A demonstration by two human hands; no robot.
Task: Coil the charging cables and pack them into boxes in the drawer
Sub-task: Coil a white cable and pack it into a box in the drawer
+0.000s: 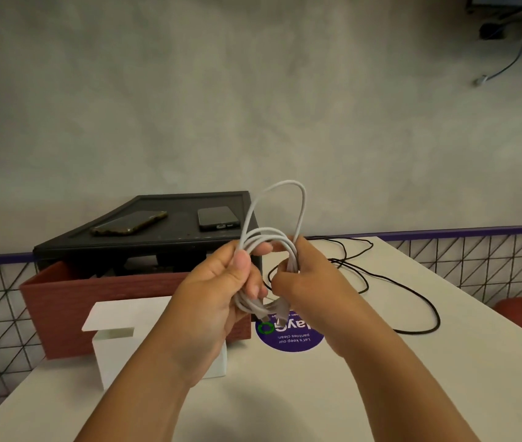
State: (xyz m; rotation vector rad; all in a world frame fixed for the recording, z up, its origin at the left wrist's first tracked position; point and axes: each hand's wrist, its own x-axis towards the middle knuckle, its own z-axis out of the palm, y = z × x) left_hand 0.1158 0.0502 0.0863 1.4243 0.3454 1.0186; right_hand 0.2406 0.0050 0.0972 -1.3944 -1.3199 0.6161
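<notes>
White charging cable (264, 235), likely light, limp and springy, coiled in loops mid-frame; gripped by left hand (221, 282) and right hand (304, 275); best pinched where strands bunch.

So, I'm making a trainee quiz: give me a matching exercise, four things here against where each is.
Things:
1 white cable
2 black cable
3 phones
4 white box

Places:
A on the black cabinet
B gripped by left hand and right hand
C on the table before the red drawer
D loose on the table, right side

Pairs: 1-B; 2-D; 3-A; 4-C
</notes>
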